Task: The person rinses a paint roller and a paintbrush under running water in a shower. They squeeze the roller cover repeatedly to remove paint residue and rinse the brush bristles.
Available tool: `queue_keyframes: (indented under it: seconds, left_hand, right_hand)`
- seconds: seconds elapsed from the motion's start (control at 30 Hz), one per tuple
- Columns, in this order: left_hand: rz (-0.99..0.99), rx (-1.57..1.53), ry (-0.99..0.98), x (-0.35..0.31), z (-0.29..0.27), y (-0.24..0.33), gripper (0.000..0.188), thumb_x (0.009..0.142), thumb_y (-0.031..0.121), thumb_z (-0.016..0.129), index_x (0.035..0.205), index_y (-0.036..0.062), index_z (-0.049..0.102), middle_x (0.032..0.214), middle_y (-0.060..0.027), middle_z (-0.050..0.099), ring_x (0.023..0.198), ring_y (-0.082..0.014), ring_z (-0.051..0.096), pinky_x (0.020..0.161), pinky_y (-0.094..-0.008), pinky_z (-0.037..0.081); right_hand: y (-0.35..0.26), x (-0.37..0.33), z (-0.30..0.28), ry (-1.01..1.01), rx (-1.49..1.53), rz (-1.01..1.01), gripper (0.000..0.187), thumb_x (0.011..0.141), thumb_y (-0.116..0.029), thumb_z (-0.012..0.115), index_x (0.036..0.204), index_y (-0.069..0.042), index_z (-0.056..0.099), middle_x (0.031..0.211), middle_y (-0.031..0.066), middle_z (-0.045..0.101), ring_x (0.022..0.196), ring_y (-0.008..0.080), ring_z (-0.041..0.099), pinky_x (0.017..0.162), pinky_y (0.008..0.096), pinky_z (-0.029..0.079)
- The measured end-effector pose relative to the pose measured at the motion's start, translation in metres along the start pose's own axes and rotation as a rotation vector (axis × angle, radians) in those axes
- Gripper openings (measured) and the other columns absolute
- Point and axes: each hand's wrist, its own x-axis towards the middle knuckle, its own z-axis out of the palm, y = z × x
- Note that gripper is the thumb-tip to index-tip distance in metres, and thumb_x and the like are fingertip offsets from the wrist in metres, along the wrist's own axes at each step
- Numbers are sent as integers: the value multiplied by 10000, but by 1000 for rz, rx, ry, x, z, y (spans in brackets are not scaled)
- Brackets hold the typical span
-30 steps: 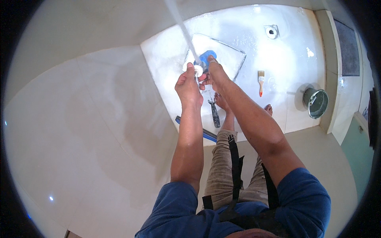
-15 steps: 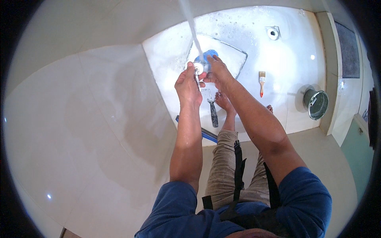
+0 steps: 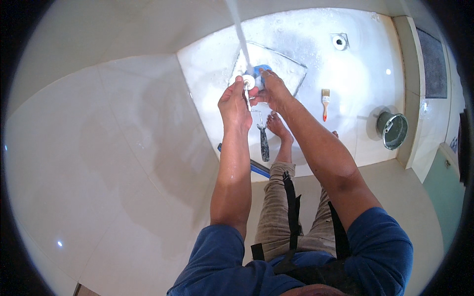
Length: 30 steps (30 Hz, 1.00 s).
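Note:
A paint roller (image 3: 264, 144) is held between both my hands under a falling stream of water (image 3: 240, 32). Its dark, paint-spotted handle dangles toward my feet on a thin bent metal frame. My left hand (image 3: 234, 106) grips the frame beside the white round end (image 3: 248, 81) of the roller, fingers closed. Curled round the blue roller cover (image 3: 260, 68) from the other side is my right hand (image 3: 275, 91); its fingers partly hide the cover. Water strikes the blue cover and splashes there.
On the wet white floor lie a square drain panel (image 3: 291, 64), a paintbrush (image 3: 325, 104) and a round floor drain (image 3: 339, 42). A grey-green bucket (image 3: 393, 130) stands by the right ledge (image 3: 412, 89). A blue bar-shaped thing (image 3: 259, 168) lies near my foot; a tiled wall (image 3: 123, 138) rises at left.
The roller's handle has swung slightly toward me. Both hands keep their grip, with the left one tilting the white end a little; the water still runs.

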Motion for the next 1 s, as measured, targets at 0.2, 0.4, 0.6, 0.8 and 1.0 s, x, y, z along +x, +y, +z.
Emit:
queue_keyframes:
  seconds: [0.2,0.4,0.6,0.8,1.0]
  left_hand:
    - [-6,-7,9,2,1,-2,247,948,249,680,976,19,595,861,-83,671,707,-187,688,512,-271,447]
    - [-11,-14,16,2,3,-5,240,949,228,674,981,6,588,865,-97,670,709,-192,685,499,-273,450]
    - [4,4,26,3,6,-7,253,960,223,655,995,-17,584,875,-107,663,683,-172,665,478,-271,453]
    - [-43,11,26,-4,3,-1,309,920,299,713,941,16,590,772,-47,611,580,-125,574,448,-240,406]
    - [131,107,89,3,-24,-29,304,898,322,734,872,60,584,703,-2,563,546,-75,512,433,-207,384]
  right_hand:
    - [-4,-1,0,27,-39,38,656,1016,-371,466,1529,-65,195,1052,175,610,670,211,642,529,322,540]
    - [-7,-2,1,65,-62,44,418,1054,-328,362,1298,5,429,844,137,630,656,199,667,495,298,595]
    - [-8,-5,-2,29,-31,15,396,1049,-326,375,1253,-5,484,874,133,637,670,191,655,545,294,585]
    - [-14,-13,-9,54,236,149,399,946,-361,601,1198,-52,579,950,109,638,749,179,619,664,295,516]
    - [-3,-13,-21,-96,138,39,437,871,-283,731,1168,-8,567,978,111,661,775,157,649,596,251,550]
